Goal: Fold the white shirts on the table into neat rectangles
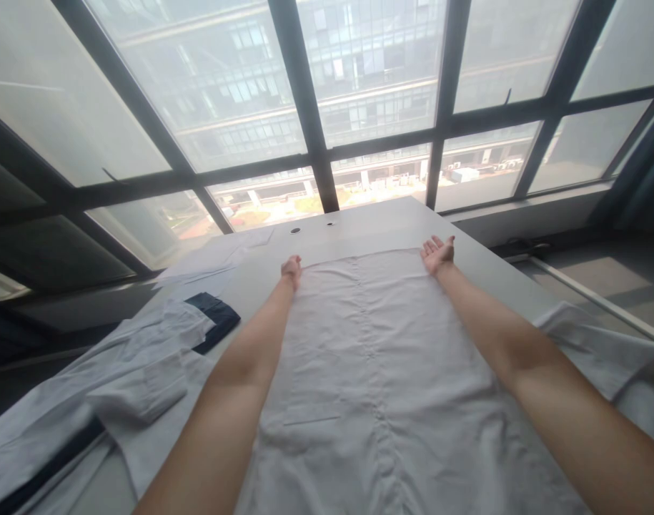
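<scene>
Between the left hand (291, 269) and the right hand (438, 254), and reaching back toward the person, one white garment (407, 357) lies spread on the bench (396, 218), with one puckered seam (365, 329) down its middle and one straight slit (311, 420) nearer the left side. The left hand is curled at the far left corner; whether it pinches cloth I cannot tell. The right hand is palm up, fingers spread, at the other corner. Beyond the left hand are two round holes (295, 230); left of it, one dark cloth (219, 319) beside heaped white clothes (139, 379).
</scene>
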`<state>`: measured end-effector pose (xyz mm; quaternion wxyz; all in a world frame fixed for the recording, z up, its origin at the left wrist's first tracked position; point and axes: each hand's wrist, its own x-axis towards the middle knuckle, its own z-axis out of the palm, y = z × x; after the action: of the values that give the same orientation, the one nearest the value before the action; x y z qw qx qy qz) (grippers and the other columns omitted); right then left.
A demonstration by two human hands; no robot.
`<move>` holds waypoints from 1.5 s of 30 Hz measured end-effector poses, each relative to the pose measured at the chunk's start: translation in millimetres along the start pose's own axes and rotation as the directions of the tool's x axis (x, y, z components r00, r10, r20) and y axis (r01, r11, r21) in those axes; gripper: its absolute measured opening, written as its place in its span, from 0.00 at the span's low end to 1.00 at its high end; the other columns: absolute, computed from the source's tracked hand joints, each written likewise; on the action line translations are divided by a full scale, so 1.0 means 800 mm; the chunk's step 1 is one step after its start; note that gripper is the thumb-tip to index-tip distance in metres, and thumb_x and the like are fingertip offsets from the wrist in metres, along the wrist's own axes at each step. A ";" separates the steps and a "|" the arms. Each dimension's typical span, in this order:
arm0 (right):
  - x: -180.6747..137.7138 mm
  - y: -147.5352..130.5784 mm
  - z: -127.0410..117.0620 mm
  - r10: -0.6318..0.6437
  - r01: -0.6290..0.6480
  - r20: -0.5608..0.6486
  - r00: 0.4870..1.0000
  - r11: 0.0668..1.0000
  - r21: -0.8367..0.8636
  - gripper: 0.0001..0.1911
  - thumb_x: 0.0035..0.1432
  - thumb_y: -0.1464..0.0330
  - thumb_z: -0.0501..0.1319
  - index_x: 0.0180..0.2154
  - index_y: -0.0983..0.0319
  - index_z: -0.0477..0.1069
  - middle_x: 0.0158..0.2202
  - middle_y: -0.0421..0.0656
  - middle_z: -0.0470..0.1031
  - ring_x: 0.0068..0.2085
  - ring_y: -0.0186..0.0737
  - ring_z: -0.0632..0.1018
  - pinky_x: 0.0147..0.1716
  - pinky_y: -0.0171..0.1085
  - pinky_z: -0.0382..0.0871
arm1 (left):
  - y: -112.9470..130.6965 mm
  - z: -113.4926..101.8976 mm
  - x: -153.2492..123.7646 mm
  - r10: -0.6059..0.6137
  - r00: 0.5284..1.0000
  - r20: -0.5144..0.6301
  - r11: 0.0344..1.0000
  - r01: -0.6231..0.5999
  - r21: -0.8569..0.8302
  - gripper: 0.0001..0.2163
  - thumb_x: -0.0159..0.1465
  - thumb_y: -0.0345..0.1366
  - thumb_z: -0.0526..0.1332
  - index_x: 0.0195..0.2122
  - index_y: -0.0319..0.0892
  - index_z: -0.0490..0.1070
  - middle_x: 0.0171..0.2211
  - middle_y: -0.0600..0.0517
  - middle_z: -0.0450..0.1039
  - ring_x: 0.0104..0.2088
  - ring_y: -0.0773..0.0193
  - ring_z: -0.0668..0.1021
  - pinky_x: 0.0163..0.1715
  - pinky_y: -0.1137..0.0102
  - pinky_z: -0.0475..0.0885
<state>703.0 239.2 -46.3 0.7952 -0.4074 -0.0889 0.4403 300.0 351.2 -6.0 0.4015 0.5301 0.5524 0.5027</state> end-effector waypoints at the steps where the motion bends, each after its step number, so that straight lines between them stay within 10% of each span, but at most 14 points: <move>1: -0.001 -0.002 0.000 -0.021 0.021 0.004 1.000 1.000 -0.004 0.41 0.67 0.42 0.31 0.60 0.58 0.67 0.69 0.53 0.61 0.68 0.42 0.66 0.63 0.50 0.63 | 0.002 -0.010 0.003 -0.012 1.000 -0.010 1.000 0.012 -0.014 0.12 0.68 0.36 0.54 0.47 0.38 0.73 0.45 0.44 0.78 0.50 0.61 0.79 0.54 0.64 0.72; 9: -0.065 0.075 0.077 0.061 0.016 0.229 0.972 0.948 -0.318 0.26 0.70 0.53 0.45 0.39 0.61 0.75 0.48 0.52 0.80 0.51 0.43 0.79 0.54 0.46 0.72 | -0.012 0.031 -0.059 0.148 0.905 0.400 0.960 -0.229 0.163 0.17 0.68 0.46 0.60 0.53 0.42 0.75 0.62 0.43 0.71 0.65 0.53 0.68 0.67 0.58 0.58; 14: -0.112 0.131 0.114 0.023 0.067 0.261 0.965 0.941 -0.330 0.18 0.68 0.59 0.49 0.41 0.60 0.75 0.52 0.47 0.78 0.51 0.40 0.79 0.51 0.41 0.74 | -0.020 0.069 -0.103 0.041 0.619 0.784 0.378 -0.737 0.561 0.35 0.71 0.59 0.47 0.72 0.44 0.53 0.75 0.44 0.43 0.73 0.46 0.48 0.68 0.42 0.41; 22: -0.154 0.138 0.107 -0.144 0.396 0.433 0.890 0.717 -0.574 0.20 0.66 0.60 0.49 0.44 0.62 0.76 0.50 0.51 0.79 0.50 0.46 0.79 0.50 0.46 0.74 | -0.018 0.059 -0.101 0.040 0.695 0.718 0.262 -0.701 0.664 0.35 0.72 0.60 0.36 0.74 0.48 0.47 0.75 0.47 0.40 0.74 0.46 0.45 0.67 0.39 0.44; 24: -0.166 0.129 0.092 -0.176 0.571 0.586 0.791 0.556 -0.604 0.17 0.63 0.63 0.55 0.46 0.62 0.77 0.53 0.51 0.78 0.56 0.48 0.75 0.58 0.47 0.68 | -0.017 0.043 -0.086 0.063 0.750 0.658 0.268 -0.648 0.713 0.33 0.73 0.58 0.36 0.74 0.49 0.47 0.75 0.47 0.41 0.74 0.47 0.46 0.67 0.40 0.44; 28: -0.166 0.091 0.053 -0.046 0.844 0.866 0.497 -0.207 -0.495 0.23 0.65 0.67 0.54 0.59 0.63 0.71 0.66 0.55 0.66 0.67 0.51 0.64 0.69 0.54 0.47 | -0.022 -0.006 -0.053 -0.107 0.875 0.473 0.275 -0.431 0.859 0.33 0.72 0.59 0.37 0.74 0.53 0.49 0.75 0.47 0.40 0.74 0.44 0.46 0.66 0.37 0.45; 31: -0.142 0.062 0.026 -0.062 0.644 0.759 0.649 -0.487 -0.590 0.26 0.69 0.64 0.50 0.65 0.65 0.64 0.70 0.56 0.59 0.71 0.53 0.57 0.69 0.58 0.39 | -0.031 -0.041 -0.042 -0.139 0.899 0.415 0.268 -0.369 0.890 0.33 0.72 0.57 0.38 0.74 0.50 0.48 0.75 0.45 0.39 0.74 0.44 0.46 0.66 0.38 0.46; 35: -0.104 0.046 0.004 0.070 0.448 0.483 0.873 -0.510 -0.734 0.33 0.71 0.56 0.45 0.70 0.66 0.55 0.74 0.57 0.48 0.73 0.56 0.51 0.68 0.59 0.43 | -0.043 -0.059 -0.044 -0.099 0.903 0.418 0.266 -0.381 0.886 0.31 0.73 0.55 0.41 0.74 0.50 0.48 0.76 0.47 0.38 0.74 0.48 0.46 0.68 0.44 0.45; 41: -0.092 0.047 0.001 0.063 0.498 0.515 0.855 -0.376 -0.781 0.30 0.69 0.58 0.51 0.66 0.66 0.61 0.72 0.59 0.53 0.72 0.56 0.54 0.68 0.61 0.41 | -0.033 -0.050 -0.054 -0.018 0.913 0.407 0.334 -0.378 0.864 0.29 0.73 0.50 0.47 0.72 0.46 0.53 0.75 0.41 0.42 0.74 0.45 0.46 0.68 0.43 0.44; 45: -0.118 0.051 0.014 -0.141 0.545 0.619 0.773 -0.353 -0.761 0.25 0.69 0.68 0.48 0.63 0.66 0.65 0.69 0.59 0.60 0.70 0.55 0.57 0.68 0.62 0.40 | -0.014 -0.047 -0.094 0.064 0.839 0.540 0.392 -0.519 0.760 0.29 0.72 0.47 0.51 0.71 0.42 0.56 0.74 0.40 0.47 0.73 0.46 0.51 0.69 0.50 0.48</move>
<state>615.5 184.4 -48.2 0.2539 -0.7453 -0.6163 -0.0167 270.1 272.7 -17.6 0.0767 0.8457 0.5229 0.0741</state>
